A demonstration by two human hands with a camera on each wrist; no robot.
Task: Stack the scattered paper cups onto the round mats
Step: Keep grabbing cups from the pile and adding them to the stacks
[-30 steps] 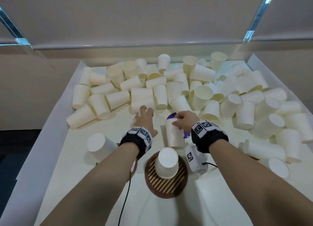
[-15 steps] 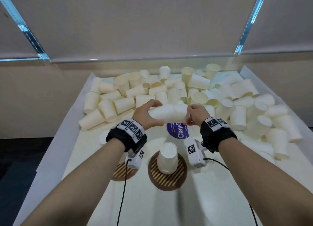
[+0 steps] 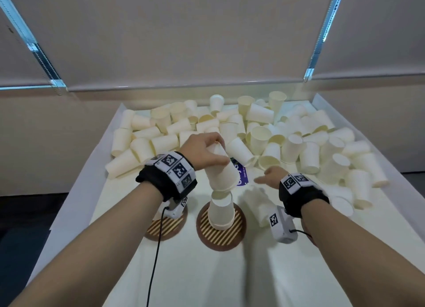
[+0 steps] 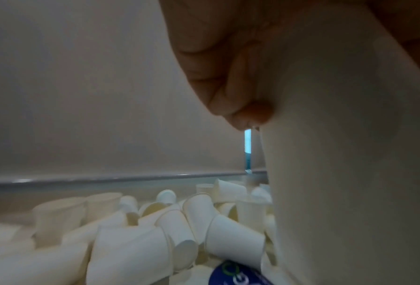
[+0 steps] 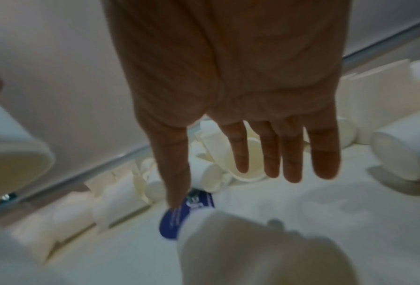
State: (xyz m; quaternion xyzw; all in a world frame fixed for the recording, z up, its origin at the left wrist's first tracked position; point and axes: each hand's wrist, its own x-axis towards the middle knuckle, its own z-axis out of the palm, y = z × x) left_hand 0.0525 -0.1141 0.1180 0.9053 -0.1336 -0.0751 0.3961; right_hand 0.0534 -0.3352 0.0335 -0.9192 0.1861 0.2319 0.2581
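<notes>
left hand curled in a grip, right hand fingers straight

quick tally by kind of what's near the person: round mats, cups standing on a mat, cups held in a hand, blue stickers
round mats: 2 (left mat, middle mat)
cups standing on a mat: 1 (upside-down cup)
cups held in a hand: 1 (held cup in the left hand; right hand holds none)
blue stickers: 1 (blue sticker)
total: 5

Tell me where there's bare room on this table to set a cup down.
Bare room: the near table surface in front of the two round mats, between the forearms, plus the strip by the left wall. Crowded: the far half, under the scattered cup pile, and the right side past the right hand.
</notes>
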